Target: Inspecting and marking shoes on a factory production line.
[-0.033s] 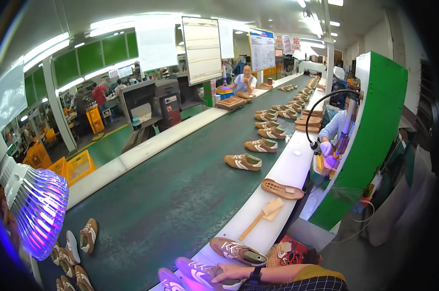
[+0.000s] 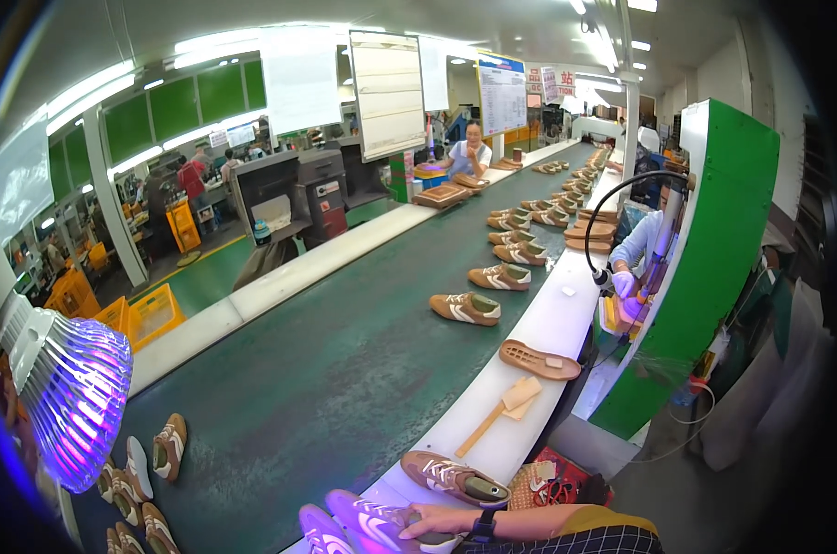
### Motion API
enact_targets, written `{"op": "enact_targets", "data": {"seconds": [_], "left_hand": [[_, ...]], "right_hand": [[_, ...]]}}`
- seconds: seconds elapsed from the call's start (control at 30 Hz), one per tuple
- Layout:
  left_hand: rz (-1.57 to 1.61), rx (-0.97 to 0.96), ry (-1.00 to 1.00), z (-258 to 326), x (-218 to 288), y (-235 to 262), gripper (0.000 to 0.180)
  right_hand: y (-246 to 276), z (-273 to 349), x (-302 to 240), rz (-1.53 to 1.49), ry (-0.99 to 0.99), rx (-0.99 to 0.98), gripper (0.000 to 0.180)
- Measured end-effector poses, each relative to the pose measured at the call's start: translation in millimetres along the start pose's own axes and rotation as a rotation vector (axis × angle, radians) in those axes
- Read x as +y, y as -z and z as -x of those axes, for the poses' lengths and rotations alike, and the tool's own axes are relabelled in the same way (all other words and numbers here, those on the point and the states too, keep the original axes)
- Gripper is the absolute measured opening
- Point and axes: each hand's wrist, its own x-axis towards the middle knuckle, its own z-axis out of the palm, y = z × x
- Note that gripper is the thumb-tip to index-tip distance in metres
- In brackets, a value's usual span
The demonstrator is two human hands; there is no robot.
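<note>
Purple light tints a white-striped shoe [image 2: 368,514] at the lower edge of view, over the white ledge [image 2: 548,319] beside the green conveyor belt [image 2: 298,388]. My right hand [image 2: 430,523] has its fingers closed around the shoe's heel end. Another purple-lit shoe [image 2: 322,531] is just left; a brown shoe [image 2: 446,475] rests just beyond. I cannot tell my left fingers' state.

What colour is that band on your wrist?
Black; the band shows best in the head view, near the bottom.

Mustard sleeve [image 2: 587,519], black checked cloth [image 2: 608,542], likely watch [image 2: 484,525].
</note>
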Motion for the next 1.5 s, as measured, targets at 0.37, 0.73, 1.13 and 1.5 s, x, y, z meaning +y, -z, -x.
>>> {"op": "enact_targets", "data": {"seconds": [0.37,0.73,1.13,1.5], "left_hand": [[0.433,-0.172,0.178,-17.9,-50.1,-20.4,0.071],[0.866,-0.143,-0.226,136.7,83.7,-8.9,0.075],[0.769,-0.402,-0.313,117.2,70.8,0.9,0.069],[0.685,-0.425,-0.185,110.3,80.0,2.3,0.071]], "right_hand": [[-42.2,-24.8,-69.2,-0.873,0.263,-0.515,0.072],[-52.7,22.6,-83.9,-0.793,0.009,-0.259,0.054],[-47.6,-9.0,-102.7,-0.83,0.225,-0.283,0.068],[-22.4,-17.9,-56.5,-0.926,0.023,-0.499,0.063]]}}
